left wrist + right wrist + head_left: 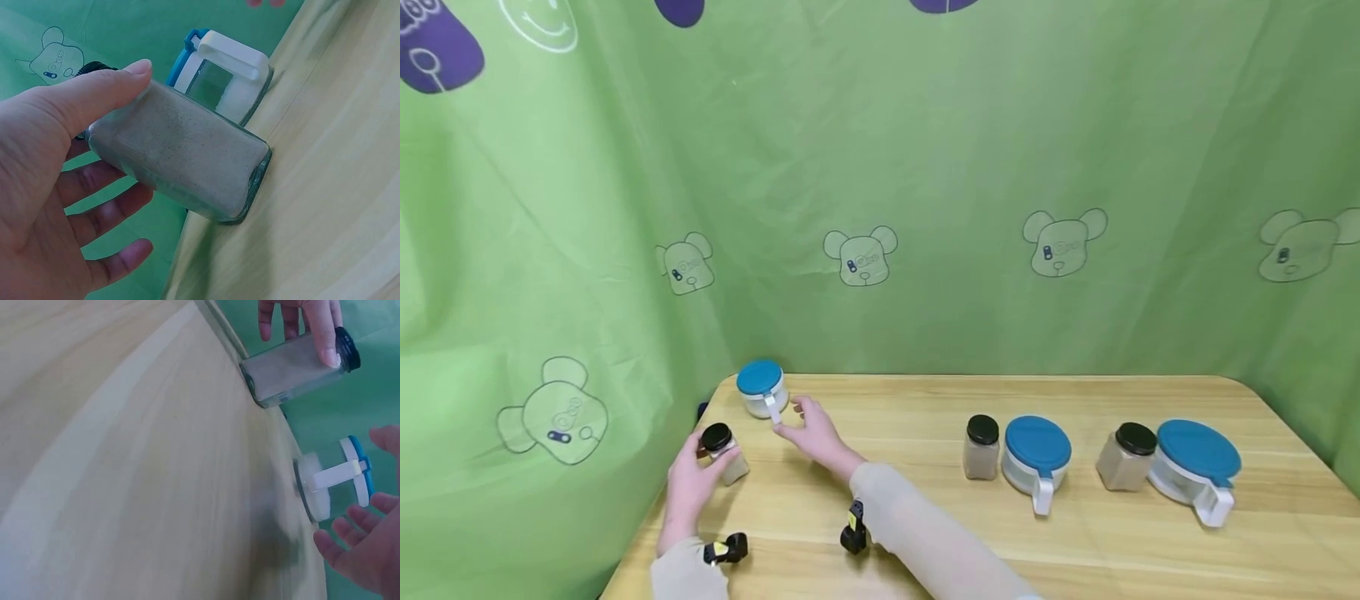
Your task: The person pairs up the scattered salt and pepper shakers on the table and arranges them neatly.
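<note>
My left hand (691, 483) grips a square glass jar (181, 150) near its black lid (717, 437), thumb on one side and fingers on the other. Grey-brown powder fills the jar, which leans a little near the table's left edge. Beyond it stands a small glass pot (762, 388) with a blue lid, white handle and white grains inside. My right hand (817, 435) is beside that pot's handle (337, 475), thumb and fingers spread with a gap to the handle in the right wrist view.
On the right of the wooden table (880, 517) stand a powder jar (981, 458) beside a blue-lidded pot (1037, 446), then another jar (1123, 467) beside a larger blue-lidded pot (1198, 454). A green curtain (955, 167) hangs behind and along the left side.
</note>
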`<state>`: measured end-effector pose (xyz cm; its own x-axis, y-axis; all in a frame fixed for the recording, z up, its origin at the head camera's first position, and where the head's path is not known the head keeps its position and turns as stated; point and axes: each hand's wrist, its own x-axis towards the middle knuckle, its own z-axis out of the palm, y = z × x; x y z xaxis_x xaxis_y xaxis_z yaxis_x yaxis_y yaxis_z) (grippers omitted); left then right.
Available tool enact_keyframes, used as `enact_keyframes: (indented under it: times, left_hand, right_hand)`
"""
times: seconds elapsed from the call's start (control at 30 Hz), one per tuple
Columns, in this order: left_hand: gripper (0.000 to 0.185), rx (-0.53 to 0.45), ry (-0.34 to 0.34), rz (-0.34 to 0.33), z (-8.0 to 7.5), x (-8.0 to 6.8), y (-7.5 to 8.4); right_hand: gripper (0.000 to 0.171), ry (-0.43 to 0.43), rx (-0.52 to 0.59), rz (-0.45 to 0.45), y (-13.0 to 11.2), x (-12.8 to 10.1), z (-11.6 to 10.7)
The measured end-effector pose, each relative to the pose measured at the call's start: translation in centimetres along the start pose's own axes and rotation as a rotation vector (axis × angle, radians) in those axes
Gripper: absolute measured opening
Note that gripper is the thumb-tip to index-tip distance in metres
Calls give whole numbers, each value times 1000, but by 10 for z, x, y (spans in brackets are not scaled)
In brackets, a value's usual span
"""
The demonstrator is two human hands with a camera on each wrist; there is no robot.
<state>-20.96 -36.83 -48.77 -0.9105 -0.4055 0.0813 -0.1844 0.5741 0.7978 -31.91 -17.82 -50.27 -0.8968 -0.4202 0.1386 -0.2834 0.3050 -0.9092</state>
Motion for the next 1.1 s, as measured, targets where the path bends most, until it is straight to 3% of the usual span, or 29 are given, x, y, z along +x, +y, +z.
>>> enact_keyframes:
  times: [0.43, 0.77, 1.1]
  left_hand:
    - [68, -17, 27, 24, 2, 2, -2]
    - [67, -3, 44, 19, 4, 3, -4]
    - [68, -13, 40, 10, 3, 3, -4]
  right_hand:
    - [66, -122, 312, 104, 6, 20, 8]
    - [59, -156, 425, 97, 11, 25, 14]
    - [56, -141, 441, 123, 10, 27, 11]
